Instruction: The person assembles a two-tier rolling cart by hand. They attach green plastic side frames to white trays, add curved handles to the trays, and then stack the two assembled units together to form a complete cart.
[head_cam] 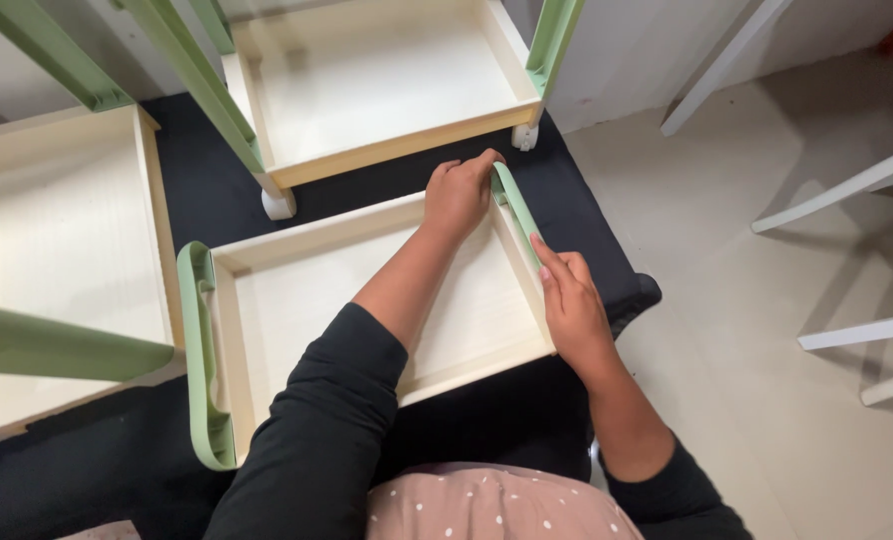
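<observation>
A tray (297, 300) lies before me on the mat (207, 190); a rack (367, 80) stands behind it, another tray (57, 260) left.

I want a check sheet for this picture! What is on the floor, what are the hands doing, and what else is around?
Surface: black mat spread over a pale tiled floor.
Job's things: cream tray with a green strip along its right edge and a green handle piece on its left end.
Clutter: two more cream trays, one behind with green posts and white feet, one at left.
Hands: left hand grips the far end of the green strip; right hand lies flat against the tray's right side, fingers on the strip.
Cables: nothing seen.
Surroundings: white furniture legs at right, pale wall behind.
</observation>
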